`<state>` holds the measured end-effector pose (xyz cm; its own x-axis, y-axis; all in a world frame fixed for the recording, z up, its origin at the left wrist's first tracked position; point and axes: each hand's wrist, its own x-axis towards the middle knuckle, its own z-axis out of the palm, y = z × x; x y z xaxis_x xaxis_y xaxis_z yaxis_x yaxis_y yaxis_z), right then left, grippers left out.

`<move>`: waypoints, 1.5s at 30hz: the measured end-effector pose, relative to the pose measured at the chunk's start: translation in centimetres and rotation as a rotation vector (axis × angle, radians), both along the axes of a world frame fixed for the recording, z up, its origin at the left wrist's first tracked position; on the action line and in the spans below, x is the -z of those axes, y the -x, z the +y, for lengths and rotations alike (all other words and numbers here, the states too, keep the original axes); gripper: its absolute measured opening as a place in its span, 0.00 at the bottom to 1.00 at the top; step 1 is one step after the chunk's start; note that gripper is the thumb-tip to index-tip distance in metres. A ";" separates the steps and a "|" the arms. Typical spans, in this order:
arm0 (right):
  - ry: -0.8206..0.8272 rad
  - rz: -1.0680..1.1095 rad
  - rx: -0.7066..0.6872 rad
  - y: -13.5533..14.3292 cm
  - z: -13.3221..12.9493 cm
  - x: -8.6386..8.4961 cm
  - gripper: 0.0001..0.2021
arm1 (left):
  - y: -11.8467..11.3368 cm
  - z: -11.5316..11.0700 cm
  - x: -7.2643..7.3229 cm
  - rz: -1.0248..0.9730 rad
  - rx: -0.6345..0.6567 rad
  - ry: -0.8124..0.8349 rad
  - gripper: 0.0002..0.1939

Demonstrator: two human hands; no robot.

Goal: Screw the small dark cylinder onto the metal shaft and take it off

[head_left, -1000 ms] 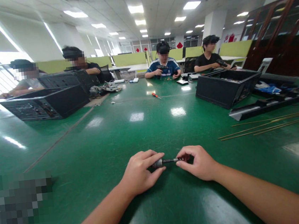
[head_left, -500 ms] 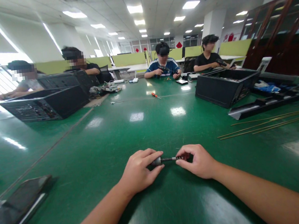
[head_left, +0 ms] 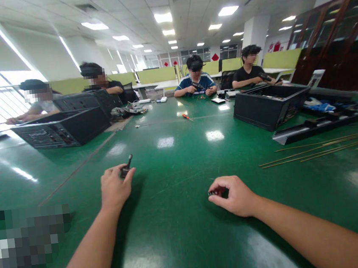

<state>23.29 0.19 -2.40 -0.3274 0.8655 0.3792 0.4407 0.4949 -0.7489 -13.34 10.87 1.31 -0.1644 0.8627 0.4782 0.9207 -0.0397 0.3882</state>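
My left hand point(head_left: 116, 186), left of centre over the green table, is closed on a dark metal cylinder with a thin shaft point(head_left: 128, 167). The shaft sticks up and away past my fingertips; my fingers cover much of the cylinder. To the right, my right hand point(head_left: 232, 194) rests low at the table, thumb and fingers closed on a small dark ridged metal piece point(head_left: 212, 193). Only its end shows, so its kind is unclear. The two held parts are well apart.
An orange-handled screwdriver point(head_left: 186, 117) lies mid-table. Dark computer cases stand left point(head_left: 69, 128) and right point(head_left: 267, 105). Thin brass-coloured rods point(head_left: 315, 150) lie at right, near a long dark metal panel point(head_left: 318, 123). Several people sit across the table; one point(head_left: 195, 81) holds a tool.
My left hand has moved left and away from me with the cylinder, whose shaft came away from the piece in my right hand. The right hand has hardly moved.
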 end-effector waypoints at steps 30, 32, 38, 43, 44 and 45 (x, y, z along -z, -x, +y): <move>0.605 0.515 -0.297 0.8 0.5 0.3 0.23 | -14.3 -8.3 1.0 -0.250 1.068 0.034 0.22; 0.610 0.523 -0.318 0.9 0.4 0.3 0.24 | -16.5 -9.2 1.5 -0.354 1.152 0.082 0.12; 0.637 0.547 -0.307 1.1 1.1 0.6 0.26 | -11.9 -5.6 -0.7 -0.292 0.599 -0.088 0.13; 0.637 0.493 -0.339 0.7 1.3 0.8 0.24 | -1.4 -1.0 -2.5 -0.132 -0.046 -0.288 0.22; 0.637 0.482 -0.345 0.7 1.3 0.8 0.24 | 0.2 -0.5 -2.4 -0.107 -0.143 -0.276 0.22; 0.639 0.474 -0.349 0.6 1.2 0.7 0.23 | 1.4 -0.3 -2.2 -0.100 -0.190 -0.267 0.22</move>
<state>22.65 1.41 -3.14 -0.5448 0.8383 0.0184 -0.0867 -0.0345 -0.9956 -14.72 10.59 3.52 -0.3682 0.6582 0.6566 0.8792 0.0168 0.4762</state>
